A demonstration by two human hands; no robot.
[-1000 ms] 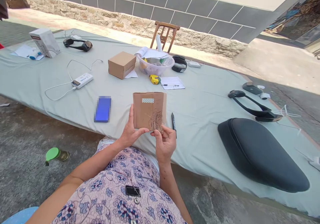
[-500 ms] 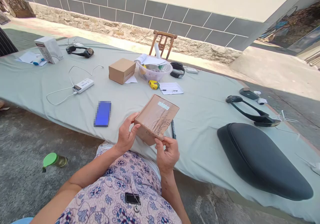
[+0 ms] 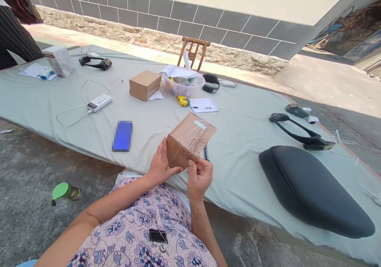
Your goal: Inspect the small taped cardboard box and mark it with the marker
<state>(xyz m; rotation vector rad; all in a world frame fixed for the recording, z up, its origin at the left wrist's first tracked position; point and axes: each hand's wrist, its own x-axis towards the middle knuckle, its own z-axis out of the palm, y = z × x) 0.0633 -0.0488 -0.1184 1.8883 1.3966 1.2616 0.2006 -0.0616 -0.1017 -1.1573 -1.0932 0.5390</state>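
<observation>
A taped brown cardboard box [image 3: 190,138] is tilted in front of me at the table's near edge. It has dark scribbles and a small light-blue dotted label on top. My left hand [image 3: 160,163] supports its left side and lower near edge, with the thumb along the bottom. My right hand [image 3: 200,177] pinches the near right corner between thumb and fingers. Just behind that corner, a dark pen [image 3: 206,153] lies on the cloth, partly hidden. A blurred-out blue phone-like rectangle [image 3: 122,136] lies to the left of the box.
On the cloth-covered table [image 3: 238,159] are a second cardboard box [image 3: 145,85], a plastic basket [image 3: 184,88], a yellow tape measure [image 3: 182,101], a white power bank [image 3: 99,103] with cable, a black headset [image 3: 300,132] and a black padded seat [image 3: 312,191]. A person in striped trousers [image 3: 18,36] stands far left.
The box has tipped so its near side shows more, and shifted slightly right. My left hand has slid down to its lower edge. The person at far left has come further into view.
</observation>
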